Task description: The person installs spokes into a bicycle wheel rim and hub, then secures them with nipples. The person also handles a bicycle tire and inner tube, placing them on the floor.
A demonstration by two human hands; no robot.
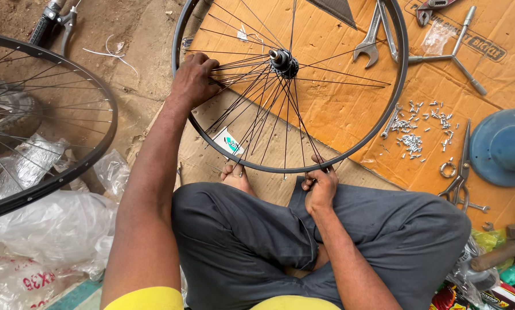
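- Black-rimmed bicycle wheel (349,150) lies flat on a sheet of cardboard (337,115), in front of the seated person's crossed legs.
- Left hand (193,80) reaches over the wheel's left side, fingers closed around a bundle of loose spokes (240,64) near the hub (283,61).
- Right hand (320,186) sits at the near edge of the rim, fingertips pinched together on a spoke end where it meets the rim.
- Bare foot (236,175) rests just under the near rim, beside the right hand.
- Small silver spoke nipples (418,129) lie scattered on the cardboard, right of the wheel.
- Scissors (461,172) and a blue round lid (504,146) lie near the cardboard's right edge.
- Spanners (372,40) and a three-armed socket wrench (452,54) sit toward the far right corner.
- Second wheel (45,120) lies well apart on the dirt to the left, over clear plastic bags (51,229).
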